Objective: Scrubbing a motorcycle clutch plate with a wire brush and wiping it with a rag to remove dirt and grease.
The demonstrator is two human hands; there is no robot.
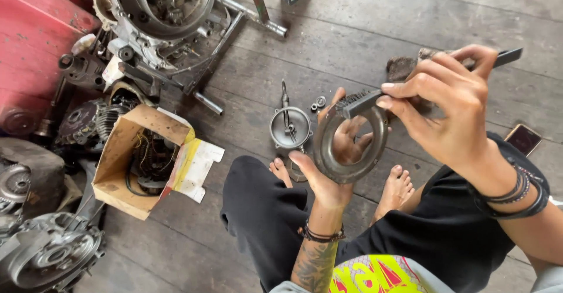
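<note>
Left hand (331, 173): we grip the metal ring (350, 143).
Right hand (448, 108): we pinch a wire brush (375, 100) on the ring's top.

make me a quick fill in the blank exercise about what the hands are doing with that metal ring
1. The left hand holds up a round metal ring that is open in the ____.
2. The right hand presses a wire ____ against the ring's top edge.
3. An open cardboard box with wires inside sits on the ____ plank floor.
4. Both of the person's feet are ____.

Missing words: middle; brush; wooden; bare
</note>
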